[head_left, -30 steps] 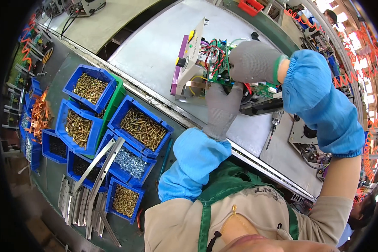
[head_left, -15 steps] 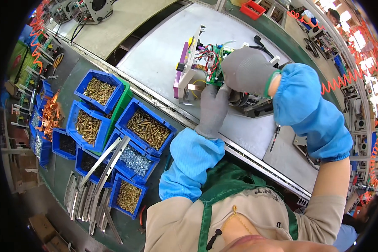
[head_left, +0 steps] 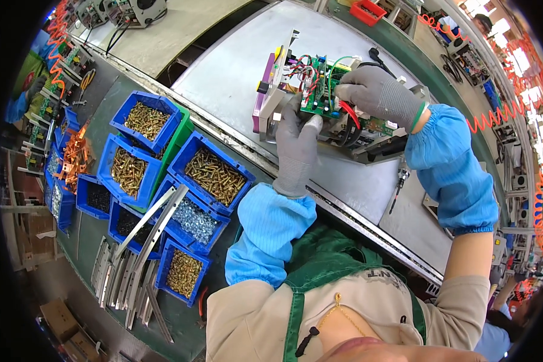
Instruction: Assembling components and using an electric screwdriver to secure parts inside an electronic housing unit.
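A half-built electrical unit stands on the pale work surface, with a purple-edged metal panel (head_left: 265,90) at its left and wires running inside. A green circuit board (head_left: 317,104) sits tilted in it, carrying several components. My left hand (head_left: 297,142), in a grey glove, grips the board's near left edge, thumb and fingers on either side. At the board's right side my right hand (head_left: 383,96), also gloved, has its fingers curled and pressed together; what lies between the fingertips is hidden. Thick red wires (head_left: 349,113) show just below that hand.
Blue bins of brass-coloured screws (head_left: 214,181), silvery washers (head_left: 193,223) and dark small parts stand at the left. Metal strips (head_left: 127,271) lean across and beside them. A thin-shafted tool (head_left: 399,181) lies right of the unit. Behind it is a black plug (head_left: 375,55).
My right hand has moved right and up, uncovering the circuit board and red wires. The left hand has shifted slightly left, its fingers now at the board's edge.
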